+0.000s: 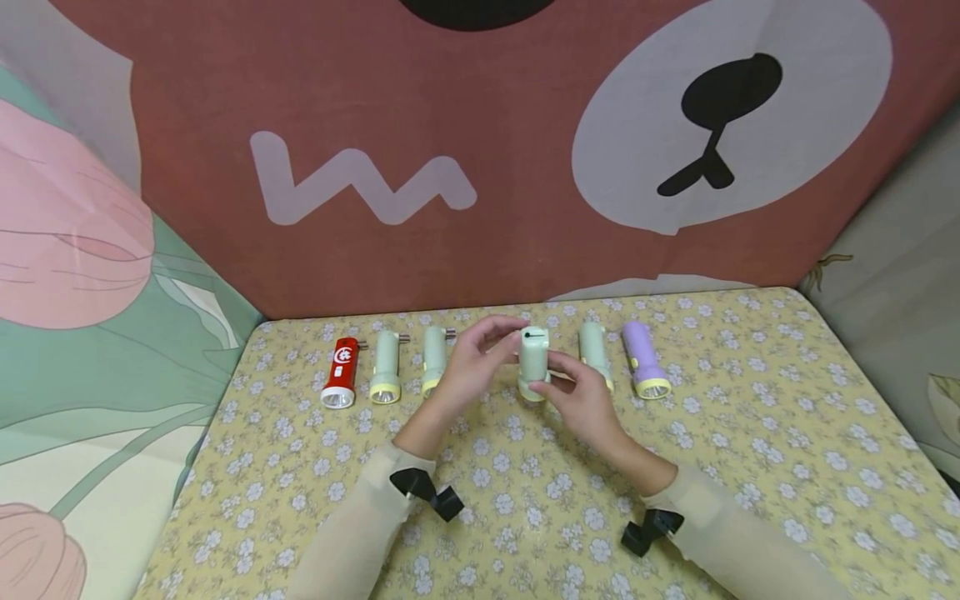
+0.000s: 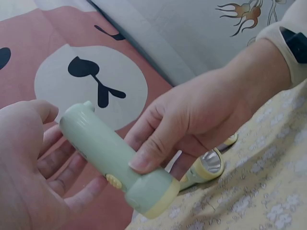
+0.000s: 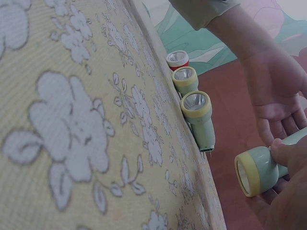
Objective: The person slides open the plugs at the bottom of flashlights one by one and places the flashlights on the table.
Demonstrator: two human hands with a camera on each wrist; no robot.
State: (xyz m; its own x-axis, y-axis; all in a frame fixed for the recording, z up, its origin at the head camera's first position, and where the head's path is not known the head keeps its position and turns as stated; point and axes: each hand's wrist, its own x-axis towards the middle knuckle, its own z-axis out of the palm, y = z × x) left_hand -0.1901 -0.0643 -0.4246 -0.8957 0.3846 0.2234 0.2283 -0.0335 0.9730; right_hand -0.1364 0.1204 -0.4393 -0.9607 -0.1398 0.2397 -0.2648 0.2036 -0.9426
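Right grip (image 1: 588, 407) pinches a smooth green flashlight (image 1: 534, 360), cylindrical and yellow-rimmed

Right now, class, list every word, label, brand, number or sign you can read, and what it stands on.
No readable words, brands or numbers.
Red flashlight: white emblem, too small to make out.
Held green flashlight: dark marking on its side, unreadable.
Reddish backdrop: white zigzag, no clear letters.

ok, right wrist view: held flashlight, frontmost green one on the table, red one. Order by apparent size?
1. Held green flashlight, partly hidden
2. Frontmost green flashlight
3. Red flashlight, partly hidden
Nearness to the camera may drive this; true sizes unsure.
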